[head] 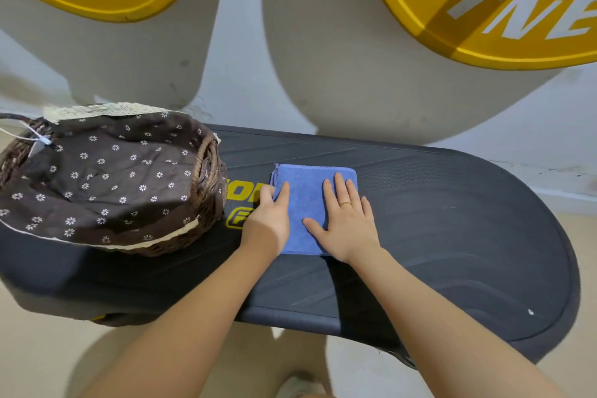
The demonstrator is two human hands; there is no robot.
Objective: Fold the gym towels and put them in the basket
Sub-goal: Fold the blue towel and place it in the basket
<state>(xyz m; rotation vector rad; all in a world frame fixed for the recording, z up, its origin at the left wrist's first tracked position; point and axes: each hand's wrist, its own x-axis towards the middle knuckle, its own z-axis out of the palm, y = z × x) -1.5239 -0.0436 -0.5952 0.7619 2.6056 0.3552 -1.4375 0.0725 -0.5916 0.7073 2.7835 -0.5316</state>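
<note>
A blue gym towel (307, 184), folded into a small rectangle, lies on the dark step platform (452, 229). My right hand (347, 220) rests flat on its right half, fingers spread, a gold ring on one finger. At the towel's left edge my left hand (271, 216) has its fingers curled around the fabric. Left of the towel stands a wicker basket (206, 168) lined with brown flowered cloth; I see no towel inside it.
The platform has yellow lettering partly hidden between basket and towel. Behind it is a pale wall with two large yellow round signs (504, 0) casting shadows. Beige floor lies below, and my foot (300, 386) shows at the bottom edge.
</note>
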